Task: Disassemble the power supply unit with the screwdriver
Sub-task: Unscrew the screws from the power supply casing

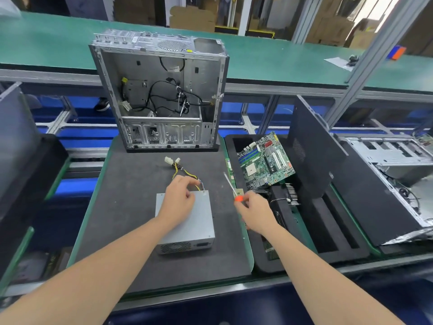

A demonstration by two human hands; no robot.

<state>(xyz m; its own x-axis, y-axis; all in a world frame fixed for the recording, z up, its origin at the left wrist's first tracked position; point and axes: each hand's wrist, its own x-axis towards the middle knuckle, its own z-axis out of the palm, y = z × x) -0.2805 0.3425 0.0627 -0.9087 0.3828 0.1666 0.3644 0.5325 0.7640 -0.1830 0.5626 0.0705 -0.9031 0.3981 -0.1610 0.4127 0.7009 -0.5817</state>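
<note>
Now the power supply unit (189,224) lies flat on the worktop's dark mat (131,207). The hands are apart: the left hand (179,195) is curled over its far edge by the cables (185,172), and the right hand (255,213) grips the screwdriver (230,185), tip raised clear. Bear down with the left, then seat the tip squarely in a corner screw before turning, so it cannot slip.

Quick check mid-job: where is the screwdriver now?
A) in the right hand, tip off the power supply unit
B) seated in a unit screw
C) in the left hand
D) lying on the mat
A: the right hand grips the screwdriver by its orange handle, shaft raised beside the power supply unit, not touching it.
</note>
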